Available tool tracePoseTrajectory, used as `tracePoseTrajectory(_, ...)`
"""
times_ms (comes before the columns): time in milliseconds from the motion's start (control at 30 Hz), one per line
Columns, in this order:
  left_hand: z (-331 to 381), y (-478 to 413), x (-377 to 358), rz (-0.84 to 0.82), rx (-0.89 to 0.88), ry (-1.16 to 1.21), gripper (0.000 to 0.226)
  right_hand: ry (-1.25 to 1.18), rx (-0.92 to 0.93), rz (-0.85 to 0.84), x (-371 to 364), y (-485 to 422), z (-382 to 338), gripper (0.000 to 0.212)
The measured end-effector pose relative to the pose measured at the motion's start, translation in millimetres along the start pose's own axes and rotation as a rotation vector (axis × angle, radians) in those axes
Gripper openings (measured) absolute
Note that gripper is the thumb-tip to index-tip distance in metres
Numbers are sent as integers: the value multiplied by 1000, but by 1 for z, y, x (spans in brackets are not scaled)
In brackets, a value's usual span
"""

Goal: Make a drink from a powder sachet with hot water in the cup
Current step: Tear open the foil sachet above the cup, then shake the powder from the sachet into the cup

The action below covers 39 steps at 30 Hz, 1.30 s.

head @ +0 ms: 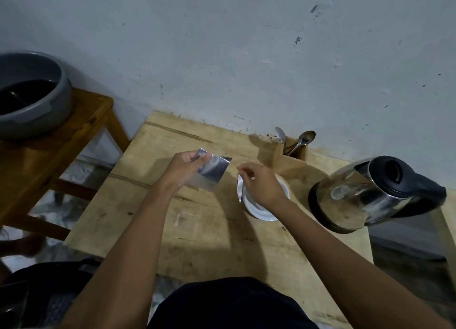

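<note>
Rough pale wood desk (212,230) w/ dark streaks, pushed against a scuffed grey-white wall. Left hand (183,168) has its fingers (191,157) pinched tight on the top corner of a shiny silver foil sachet (212,172), flat and squarish, held up above the desk. Right hand (261,184) hovers over the white round cup (261,211), fingers closed narrow on a thin torn-off foil strip (239,188) that hangs down just beside the cup rim. Can't see inside the cup, hand's in the way. Right of it sits a glossy steel kettle (365,195) w/ black lid + handle. Behind the cup, a small wood box (291,159) w/ two metal spoons (303,139) sticking out. Far left, grey plastic basin (37,99) on a darker wood stool.
</note>
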<state>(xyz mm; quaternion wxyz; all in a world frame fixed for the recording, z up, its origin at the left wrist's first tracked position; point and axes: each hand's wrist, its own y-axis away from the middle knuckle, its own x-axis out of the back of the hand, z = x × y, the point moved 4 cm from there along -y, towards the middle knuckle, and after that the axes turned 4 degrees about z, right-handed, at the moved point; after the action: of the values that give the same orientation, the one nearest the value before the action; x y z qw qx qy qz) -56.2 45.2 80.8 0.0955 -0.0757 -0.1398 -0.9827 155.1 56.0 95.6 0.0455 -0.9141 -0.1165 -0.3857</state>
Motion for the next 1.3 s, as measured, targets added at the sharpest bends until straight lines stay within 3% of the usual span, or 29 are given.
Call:
tracePoseTrajectory(100,-1,5,0,-17,4,47,45,-70,1,-31,-8,-8,-15,29)
tracePoseTrajectory(200,-2,7,-2,-8,47,119,37,-312,-77,-34,-9,-4,-26,22)
tracePoseTrajectory(433,1,13,-24,-101,104,291,32,-650,-112,58,1,17,-24,24)
tracePoseTrajectory(533,5,16,-35,-131,121,319,29,-644,-64,103,7,22,-19,21)
tracePoseTrajectory(667,9,24,-46,-144,132,393,18,-550,-83,306,28,26,-10,17)
tracePoseTrajectory(933,9,34,-70,-204,84,276,19,-275,-126,398,49,36,12,20)
tracePoseTrajectory(1067,13,41,-92,-267,96,275,11,-346,-182,433,67,51,28,21)
tracePoseTrajectory(1300,23,50,-138,-295,143,367,13,-592,-286,276,71,83,69,18)
